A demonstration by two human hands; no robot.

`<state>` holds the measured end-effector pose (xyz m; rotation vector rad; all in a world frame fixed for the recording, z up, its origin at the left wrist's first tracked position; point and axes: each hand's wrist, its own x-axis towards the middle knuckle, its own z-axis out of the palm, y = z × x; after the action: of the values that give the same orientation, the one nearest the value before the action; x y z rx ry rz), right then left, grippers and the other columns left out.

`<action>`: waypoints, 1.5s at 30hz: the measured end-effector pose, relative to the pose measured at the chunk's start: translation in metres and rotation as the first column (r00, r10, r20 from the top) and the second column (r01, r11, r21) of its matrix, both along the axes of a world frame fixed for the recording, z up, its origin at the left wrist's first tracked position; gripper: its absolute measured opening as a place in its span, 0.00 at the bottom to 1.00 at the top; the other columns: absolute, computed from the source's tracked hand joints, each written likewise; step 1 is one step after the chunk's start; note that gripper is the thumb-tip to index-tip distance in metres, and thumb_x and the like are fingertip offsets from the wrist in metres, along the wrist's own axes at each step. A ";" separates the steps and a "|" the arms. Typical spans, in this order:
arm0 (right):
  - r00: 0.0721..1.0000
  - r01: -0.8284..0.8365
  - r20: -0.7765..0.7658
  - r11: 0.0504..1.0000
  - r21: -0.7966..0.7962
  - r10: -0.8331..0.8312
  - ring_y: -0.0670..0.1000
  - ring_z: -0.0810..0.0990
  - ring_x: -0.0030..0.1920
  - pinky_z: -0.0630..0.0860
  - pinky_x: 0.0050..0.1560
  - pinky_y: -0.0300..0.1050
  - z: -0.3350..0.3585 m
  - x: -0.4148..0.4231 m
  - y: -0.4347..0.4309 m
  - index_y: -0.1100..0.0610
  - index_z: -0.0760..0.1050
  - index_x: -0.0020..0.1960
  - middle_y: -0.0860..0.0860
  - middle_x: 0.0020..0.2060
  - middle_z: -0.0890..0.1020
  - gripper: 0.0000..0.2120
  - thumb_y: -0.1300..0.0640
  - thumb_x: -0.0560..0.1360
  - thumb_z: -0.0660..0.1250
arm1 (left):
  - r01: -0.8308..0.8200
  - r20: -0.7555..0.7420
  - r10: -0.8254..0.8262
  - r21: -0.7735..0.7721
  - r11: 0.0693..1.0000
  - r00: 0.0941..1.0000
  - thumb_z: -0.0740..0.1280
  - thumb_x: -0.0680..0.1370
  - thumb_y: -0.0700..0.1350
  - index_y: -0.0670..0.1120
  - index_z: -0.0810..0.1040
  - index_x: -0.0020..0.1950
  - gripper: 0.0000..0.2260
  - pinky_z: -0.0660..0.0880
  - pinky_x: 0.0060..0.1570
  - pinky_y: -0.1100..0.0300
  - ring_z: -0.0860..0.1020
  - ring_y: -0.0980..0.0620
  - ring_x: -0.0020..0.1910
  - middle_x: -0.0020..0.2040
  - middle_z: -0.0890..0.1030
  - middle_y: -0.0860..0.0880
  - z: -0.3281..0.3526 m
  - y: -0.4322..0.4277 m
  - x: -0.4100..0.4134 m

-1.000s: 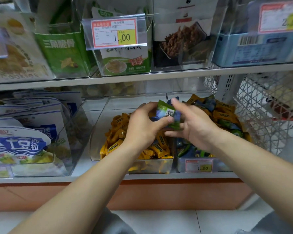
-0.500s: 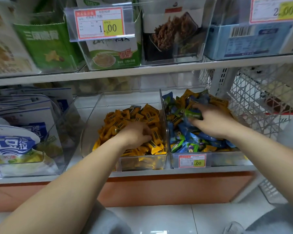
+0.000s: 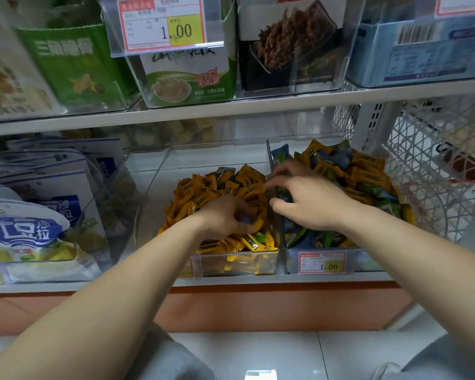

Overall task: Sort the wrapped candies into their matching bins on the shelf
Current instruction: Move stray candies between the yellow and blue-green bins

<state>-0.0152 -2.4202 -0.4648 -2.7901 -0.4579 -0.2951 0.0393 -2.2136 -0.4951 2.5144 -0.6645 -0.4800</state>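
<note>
Shop shelf (image 3: 258, 279): L hand (image 3: 225, 218) palm-down in yellow-candy bin (image 3: 209, 171), fingers curled into pile, grip unclear (blur); R hand (image 3: 310, 204) over left edge of mixed bin (image 3: 368, 260), fingers spread apart.

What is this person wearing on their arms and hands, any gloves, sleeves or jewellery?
Nothing. Both forearms are bare to the picture's edge, no sleeve in view. The left hand and right hand have no gloves, and no watch, bracelet or ring shows. Grey fabric lower down looks like clothing.
</note>
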 end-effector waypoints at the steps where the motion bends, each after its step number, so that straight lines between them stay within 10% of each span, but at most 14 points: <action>1: 1.000 -0.003 -0.011 1.000 0.006 0.003 0.48 0.70 0.64 0.71 0.57 0.43 0.000 0.001 -0.001 0.46 0.76 0.65 0.46 0.64 0.69 0.19 0.42 0.76 0.62 | -0.003 0.016 0.004 -0.032 0.999 1.000 0.74 0.74 0.51 0.58 0.81 0.51 0.07 0.70 0.43 0.65 0.77 0.57 0.48 0.47 0.79 0.60 0.001 0.005 0.000; 10: 0.998 -0.067 0.028 0.987 0.144 0.064 0.48 0.73 0.65 0.72 0.63 0.45 0.009 0.004 0.018 0.49 0.72 0.70 0.46 0.66 0.76 0.21 0.44 0.79 0.62 | -0.182 0.058 0.261 -0.575 0.797 0.964 0.73 0.76 0.46 0.56 0.82 0.41 0.06 0.74 0.38 0.70 0.79 0.63 0.37 0.38 0.83 0.55 0.023 0.029 -0.003; 16: 0.996 -0.077 0.083 0.890 0.450 0.044 0.38 0.76 0.45 0.69 0.44 0.30 0.016 0.003 0.023 0.45 0.76 0.52 0.39 0.43 0.79 0.04 0.52 0.78 0.67 | -0.191 -0.086 0.186 -0.709 0.678 0.979 0.71 0.78 0.45 0.54 0.82 0.49 0.04 0.81 0.41 0.59 0.85 0.52 0.42 0.44 0.86 0.51 0.031 0.013 -0.021; 24: 0.973 0.167 0.159 0.986 0.019 -0.168 0.46 0.74 0.38 0.71 0.35 0.43 0.017 -0.008 -0.031 0.47 0.77 0.50 0.47 0.46 0.80 0.08 0.44 0.76 0.65 | -0.273 0.372 0.321 -0.178 0.946 0.871 0.70 0.75 0.56 0.53 0.73 0.69 0.23 0.74 0.57 0.56 0.75 0.49 0.63 0.65 0.76 0.50 0.010 0.047 0.015; 28: 0.990 0.133 0.061 0.983 -0.123 -0.127 0.50 0.80 0.50 0.79 0.45 0.49 0.015 -0.015 -0.016 0.46 0.82 0.51 0.44 0.52 0.81 0.23 0.35 0.76 0.53 | -0.204 0.236 0.169 0.133 0.970 0.957 0.62 0.76 0.67 0.58 0.55 0.79 0.35 0.57 0.75 0.44 0.54 0.44 0.78 0.81 0.55 0.51 -0.005 0.044 0.027; 31: 0.965 0.141 0.232 0.989 -0.052 -0.125 0.50 0.80 0.47 0.76 0.39 0.45 0.022 -0.012 0.004 0.44 0.81 0.52 0.44 0.53 0.81 0.17 0.40 0.77 0.56 | -0.070 0.243 -0.024 0.373 0.925 0.970 0.59 0.75 0.68 0.59 0.63 0.77 0.31 0.59 0.73 0.46 0.55 0.44 0.77 0.79 0.60 0.51 -0.009 0.043 0.023; 39: 0.946 -0.183 -0.292 0.977 -0.114 0.143 0.51 0.73 0.65 0.72 0.63 0.48 0.012 0.096 0.083 0.47 0.67 0.73 0.49 0.69 0.71 0.23 0.48 0.79 0.63 | 0.108 0.221 -0.166 0.251 0.962 0.961 0.63 0.77 0.63 0.58 0.69 0.72 0.24 0.74 0.58 0.52 0.73 0.46 0.65 0.67 0.76 0.50 0.004 0.075 -0.002; 45: 0.898 -0.267 -0.424 0.909 -0.321 0.114 0.48 0.79 0.46 0.78 0.48 0.49 -0.001 0.113 0.085 0.49 0.78 0.56 0.50 0.51 0.81 0.13 0.43 0.78 0.64 | -0.070 0.210 0.049 0.093 0.993 0.976 0.64 0.77 0.62 0.52 0.79 0.60 0.19 0.78 0.51 0.52 0.79 0.47 0.52 0.54 0.82 0.47 0.006 0.081 0.005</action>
<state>0.0976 -2.3354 -0.4654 -3.0154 -0.7482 0.4495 0.0445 -2.1326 -0.4894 2.6958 -0.6537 -0.2357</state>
